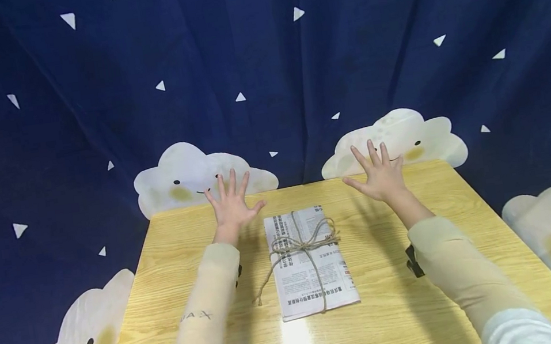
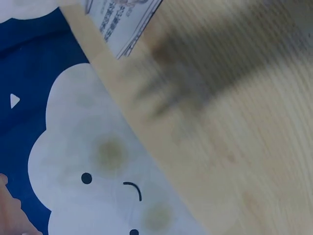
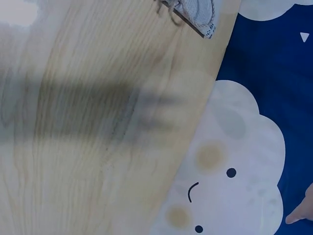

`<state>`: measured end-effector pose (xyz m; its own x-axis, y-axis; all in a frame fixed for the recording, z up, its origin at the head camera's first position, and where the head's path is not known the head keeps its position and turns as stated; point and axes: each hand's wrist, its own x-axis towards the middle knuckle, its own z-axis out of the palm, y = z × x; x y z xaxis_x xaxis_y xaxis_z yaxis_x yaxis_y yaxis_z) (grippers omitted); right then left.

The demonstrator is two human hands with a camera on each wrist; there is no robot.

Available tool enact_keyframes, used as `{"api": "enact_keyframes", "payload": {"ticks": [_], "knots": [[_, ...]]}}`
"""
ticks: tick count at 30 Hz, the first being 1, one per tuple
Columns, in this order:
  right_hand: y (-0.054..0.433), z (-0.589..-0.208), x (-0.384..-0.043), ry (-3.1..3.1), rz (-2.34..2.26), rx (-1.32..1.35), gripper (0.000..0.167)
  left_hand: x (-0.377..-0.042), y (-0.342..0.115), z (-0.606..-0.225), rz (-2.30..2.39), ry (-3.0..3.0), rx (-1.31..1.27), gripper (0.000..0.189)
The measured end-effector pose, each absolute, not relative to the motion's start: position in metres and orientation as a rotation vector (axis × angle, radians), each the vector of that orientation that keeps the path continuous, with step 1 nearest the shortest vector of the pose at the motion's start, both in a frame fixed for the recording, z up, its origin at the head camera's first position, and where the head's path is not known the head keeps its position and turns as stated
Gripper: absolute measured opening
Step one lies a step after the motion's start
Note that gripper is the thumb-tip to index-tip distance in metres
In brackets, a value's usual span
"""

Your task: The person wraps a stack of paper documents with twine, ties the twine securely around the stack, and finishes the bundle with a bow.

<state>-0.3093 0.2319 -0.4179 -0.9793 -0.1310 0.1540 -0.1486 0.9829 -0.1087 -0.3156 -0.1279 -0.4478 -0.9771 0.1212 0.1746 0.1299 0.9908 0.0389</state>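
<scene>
A flat rectangular bundle of folded newspaper (image 1: 311, 283) lies on the wooden table, tied crosswise with brown twine (image 1: 304, 245) in a bow on top. To its upper left my left hand (image 1: 232, 208) is held over the table with fingers spread and nothing in it. My right hand (image 1: 381, 177) is likewise spread and bare, to the bundle's upper right. Both hands cast shadows on the tabletop. In the left wrist view a bundle corner (image 2: 120, 29) shows at the top, and a bit of the hand (image 2: 14, 215) at lower left. The right wrist view catches a fingertip (image 3: 301, 210).
The light wooden table (image 1: 182, 300) ends at a dark blue curtain (image 1: 260, 52) printed with white triangles and smiling clouds. A black device (image 1: 414, 261) is strapped at the right wrist. Glare from a light falls on the table's near part.
</scene>
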Motion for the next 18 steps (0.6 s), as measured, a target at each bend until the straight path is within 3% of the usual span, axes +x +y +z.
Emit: {"api": "enact_keyframes", "payload": {"ticks": [18], "knots": [[0.236,-0.4121,-0.3112,-3.01,0.181,0.207,0.085,-0.3201,-0.1246,-0.4389,-0.113,-2.974,-0.193,0.086]]}}
